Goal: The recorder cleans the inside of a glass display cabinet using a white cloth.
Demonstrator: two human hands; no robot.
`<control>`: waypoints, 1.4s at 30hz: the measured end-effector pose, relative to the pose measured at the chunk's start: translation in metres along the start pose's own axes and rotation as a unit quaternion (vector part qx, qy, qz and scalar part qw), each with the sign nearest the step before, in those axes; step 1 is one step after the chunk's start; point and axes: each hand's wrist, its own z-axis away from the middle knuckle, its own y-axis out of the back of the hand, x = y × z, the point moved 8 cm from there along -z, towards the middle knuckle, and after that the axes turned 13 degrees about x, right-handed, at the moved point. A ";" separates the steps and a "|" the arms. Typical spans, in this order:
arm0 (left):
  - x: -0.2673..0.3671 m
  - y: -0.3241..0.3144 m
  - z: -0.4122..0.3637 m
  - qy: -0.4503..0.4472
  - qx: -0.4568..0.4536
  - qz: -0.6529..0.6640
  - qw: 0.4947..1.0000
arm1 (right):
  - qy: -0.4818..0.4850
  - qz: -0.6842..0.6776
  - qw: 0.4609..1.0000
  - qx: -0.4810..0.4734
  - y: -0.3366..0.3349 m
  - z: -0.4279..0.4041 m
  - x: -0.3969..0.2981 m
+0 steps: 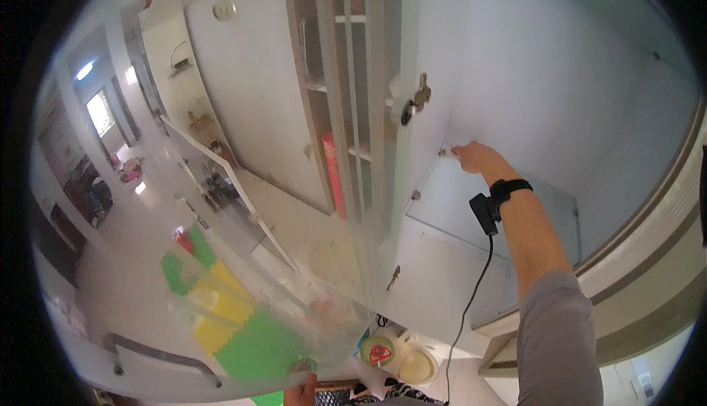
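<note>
My right hand (476,157) reaches deep into a white-walled cabinet (525,74), at the back corner of a glass shelf (497,196). Its fingers are closed on a small white wad (446,150), perhaps tissue or cloth, pressed near a shelf support. A black strap with a small device (489,207) circles that wrist, and a black cable hangs from it. At the bottom edge, only part of my left hand (301,392) shows, next to the lower edge of a glass door; what its fingers do is hidden.
A glass door with keys (422,94) in its lock stands left of my right arm. Below are a green basin (378,351) holding a red item and a pale yellow basin (417,364). Green and yellow foam mats (259,345) cover some floor. A grey metal handle (160,357) is lower left.
</note>
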 end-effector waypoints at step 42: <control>0.192 -0.059 0.015 -0.021 -0.147 0.104 0.983 | 0.145 -0.310 0.913 0.220 0.065 0.260 -0.061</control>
